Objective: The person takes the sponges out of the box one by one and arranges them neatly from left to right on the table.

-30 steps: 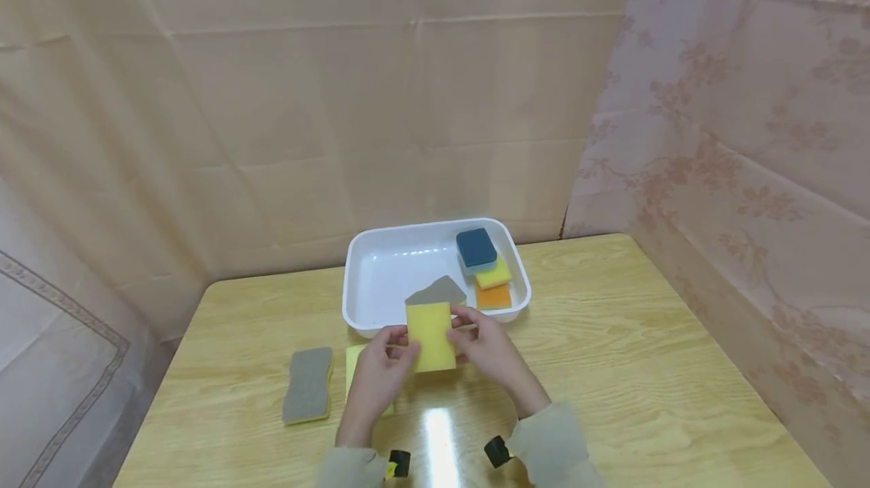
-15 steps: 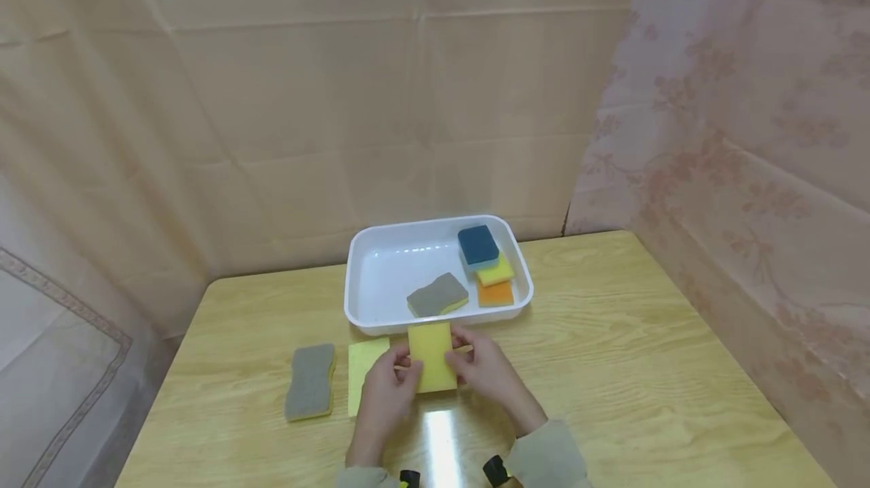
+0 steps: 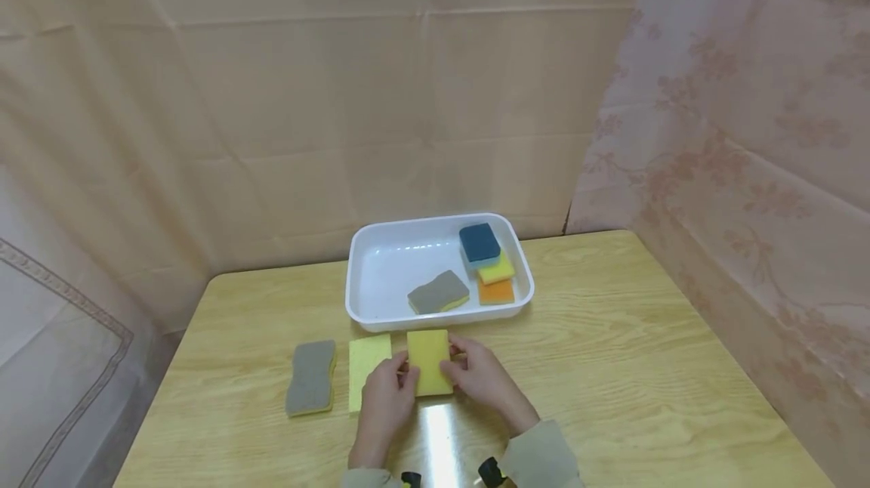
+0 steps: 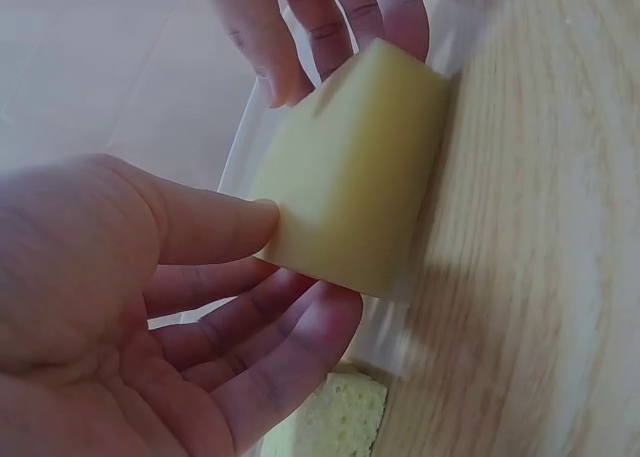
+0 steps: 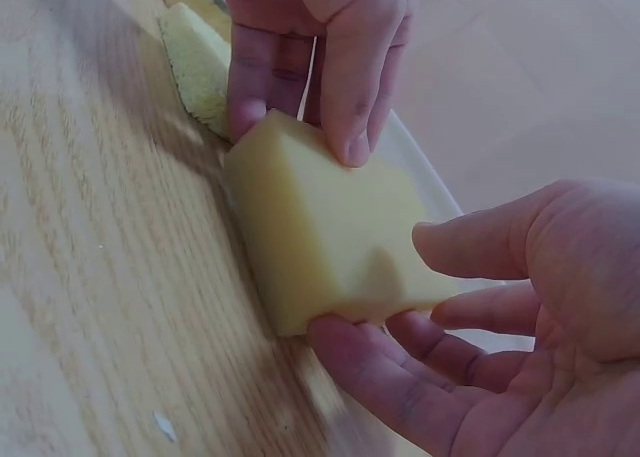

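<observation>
Both hands hold a plain yellow sponge (image 3: 429,364) by its two sides, low over the table in front of the tray. My left hand (image 3: 388,397) has its thumb on the left edge, with its fingers bent under that side, as the left wrist view shows. On the opposite side, the fingers of my right hand (image 5: 480,327) curl at the sponge's lower edge, thumb near its upper face. A pale yellow sponge (image 3: 368,367) lies just left of the held one, partly covered by my left hand. Farther left is a grey-topped wavy sponge (image 3: 310,378).
Behind the hands stands a white tray (image 3: 360,314). Inside it are a grey wavy sponge (image 3: 438,293), a dark blue sponge (image 3: 479,243), a yellow sponge (image 3: 497,269) and an orange sponge (image 3: 496,291). Cloth curtains (image 3: 408,95) hang behind the wooden table (image 3: 632,352).
Both hands have lowered the yellow sponge toward the table and drawn it away from the tray. The grey sponge in the tray and the pale yellow one beside my left hand now show more fully.
</observation>
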Demonstrator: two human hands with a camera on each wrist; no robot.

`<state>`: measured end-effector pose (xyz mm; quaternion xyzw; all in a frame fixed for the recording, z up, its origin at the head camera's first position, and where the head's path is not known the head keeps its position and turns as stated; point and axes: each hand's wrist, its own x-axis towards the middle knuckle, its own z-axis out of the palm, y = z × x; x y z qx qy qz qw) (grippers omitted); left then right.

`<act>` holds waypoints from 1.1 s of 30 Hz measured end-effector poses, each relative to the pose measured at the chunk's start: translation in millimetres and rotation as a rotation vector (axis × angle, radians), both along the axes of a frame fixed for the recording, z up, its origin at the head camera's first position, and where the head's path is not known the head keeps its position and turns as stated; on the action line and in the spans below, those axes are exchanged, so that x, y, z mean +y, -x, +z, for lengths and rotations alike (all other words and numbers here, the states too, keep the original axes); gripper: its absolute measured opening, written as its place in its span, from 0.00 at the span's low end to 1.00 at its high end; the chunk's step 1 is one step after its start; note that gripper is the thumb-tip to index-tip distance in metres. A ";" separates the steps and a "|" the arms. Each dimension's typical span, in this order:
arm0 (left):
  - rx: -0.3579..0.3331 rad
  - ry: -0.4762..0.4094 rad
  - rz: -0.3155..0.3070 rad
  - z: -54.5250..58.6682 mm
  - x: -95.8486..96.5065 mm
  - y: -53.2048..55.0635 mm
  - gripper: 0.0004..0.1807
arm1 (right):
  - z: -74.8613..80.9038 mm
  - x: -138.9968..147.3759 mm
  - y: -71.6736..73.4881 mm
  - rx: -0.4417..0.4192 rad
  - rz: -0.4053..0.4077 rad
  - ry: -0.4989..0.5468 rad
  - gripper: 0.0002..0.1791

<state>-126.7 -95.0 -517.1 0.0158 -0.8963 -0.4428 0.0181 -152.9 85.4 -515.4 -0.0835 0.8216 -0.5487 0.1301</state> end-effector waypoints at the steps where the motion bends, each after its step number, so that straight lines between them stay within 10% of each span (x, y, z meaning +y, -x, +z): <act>1: 0.002 0.004 -0.001 -0.5 0.3 0.4 0.18 | -0.8 -0.1 0.2 0.002 -0.002 0.000 0.33; 26: -0.047 0.058 0.021 0.5 -7.0 3.5 0.18 | -2.7 -4.4 3.6 0.007 0.069 -0.030 0.35; 33: -0.168 0.094 -0.001 4.8 -8.3 11.4 0.15 | -2.2 -6.8 5.0 -0.014 0.074 -0.042 0.36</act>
